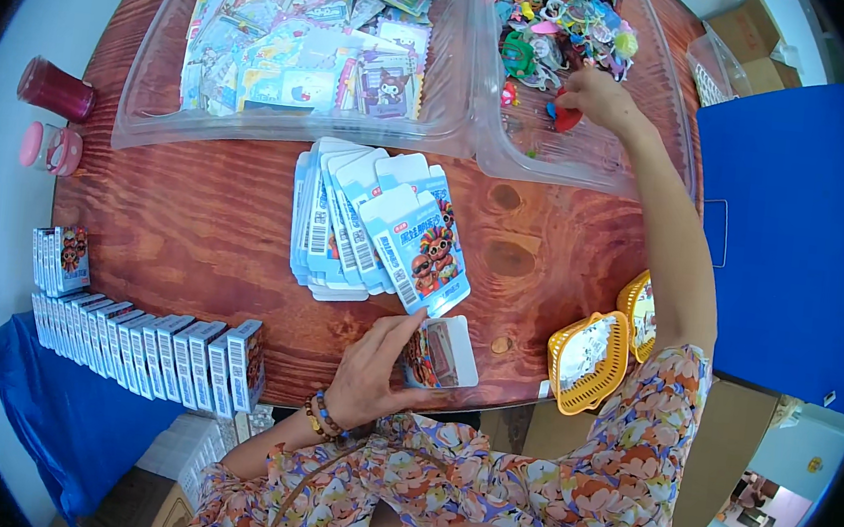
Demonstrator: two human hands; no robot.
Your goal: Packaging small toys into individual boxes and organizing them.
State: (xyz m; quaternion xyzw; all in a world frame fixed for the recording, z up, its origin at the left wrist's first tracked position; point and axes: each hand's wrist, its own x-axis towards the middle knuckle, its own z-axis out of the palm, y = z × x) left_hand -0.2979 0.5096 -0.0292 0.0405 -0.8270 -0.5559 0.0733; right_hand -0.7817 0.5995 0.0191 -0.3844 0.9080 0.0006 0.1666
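My left hand (365, 367) curls around a small blue carton (462, 352) at the table's near edge. The carton's open end faces right, and something clear and pinkish shows inside. Just beyond it lies a fanned pile of flat blue cartons (344, 232), printed with cartoon figures. My right hand (602, 101) reaches into the right-hand clear plastic tub (601, 169), its fingers pinched on a red trinket (562, 118). Colourful small toys (563, 25) heap up behind those fingers. In the left-hand clear tub (283, 129) are many cards and sticker packets (299, 62).
A row of upright cartons (148, 350) lines the left near edge, with a few more cartons (63, 260) behind. Two yellow baskets (589, 363) holding small white packets stand near my right arm. A dark red jar (56, 89) and a pink-lidded jar (51, 149) are far left.
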